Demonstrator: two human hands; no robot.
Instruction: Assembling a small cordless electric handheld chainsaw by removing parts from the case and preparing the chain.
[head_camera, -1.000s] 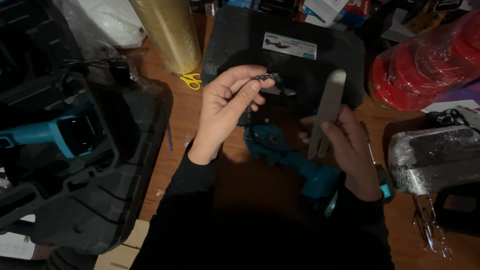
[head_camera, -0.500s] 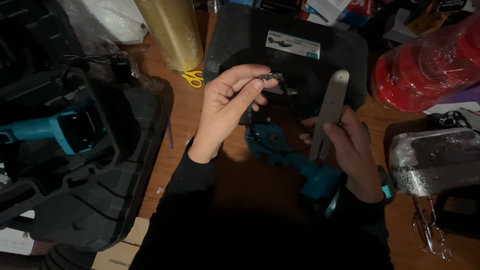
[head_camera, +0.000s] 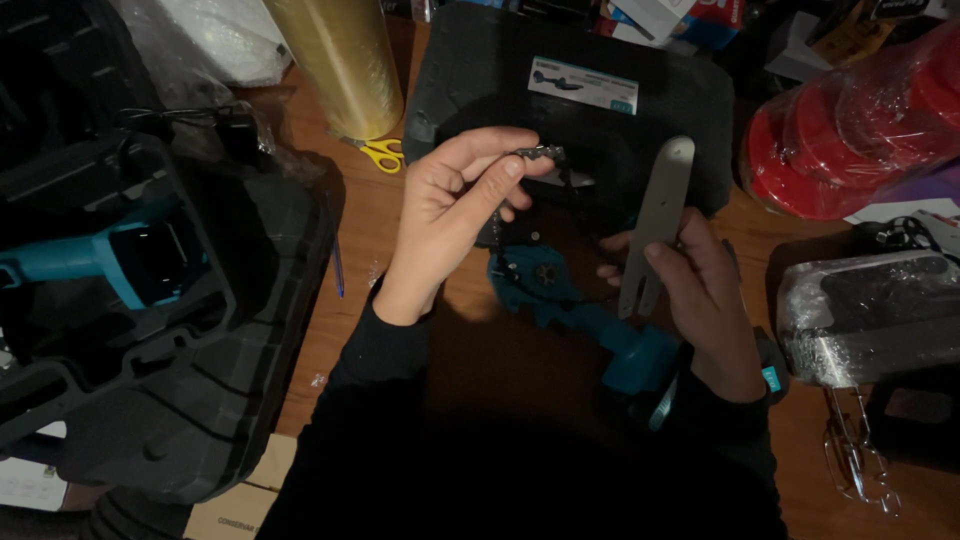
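My left hand (head_camera: 455, 205) pinches a thin dark saw chain (head_camera: 538, 153) between thumb and fingers and holds it up over the wooden table; the chain hangs down toward the tool below. My right hand (head_camera: 700, 290) grips a flat grey metal guide bar (head_camera: 658, 220), upright and slightly tilted. Under both hands lies a teal handheld mini chainsaw body (head_camera: 590, 315), its round sprocket area facing up.
A closed black tool case (head_camera: 470, 70) lies behind the hands. An open black case (head_camera: 250, 300) at left holds a teal power tool (head_camera: 110, 260). Yellow-handled scissors (head_camera: 382, 155), a tape roll (head_camera: 340, 60), red wrapped items (head_camera: 850, 130) and a wrapped hand mixer (head_camera: 870, 320) lie around.
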